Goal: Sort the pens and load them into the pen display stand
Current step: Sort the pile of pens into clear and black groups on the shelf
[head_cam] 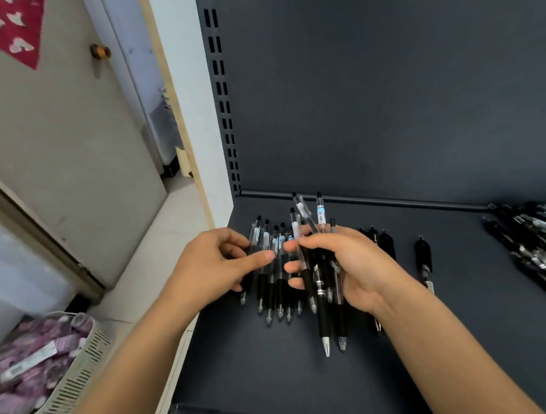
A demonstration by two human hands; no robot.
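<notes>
My right hand (356,265) grips a bundle of black-grip clear pens (323,303), tips pointing down toward me, above the dark grey shelf (276,368). My left hand (218,269) reaches over a row of several similar pens (272,291) lying side by side on the shelf; thumb and fingers are spread and touch the leftmost pens, holding none that I can see. A single black pen (424,261) lies apart to the right, with two more black pens (382,242) behind my right hand. A loose pile of pens (539,249) sits at the far right edge.
The shelf has a dark back panel (386,85) and a slotted upright (222,97) on the left. Below left on the floor stands a pale plastic basket (82,365) with purple packets. A door (66,140) is at left.
</notes>
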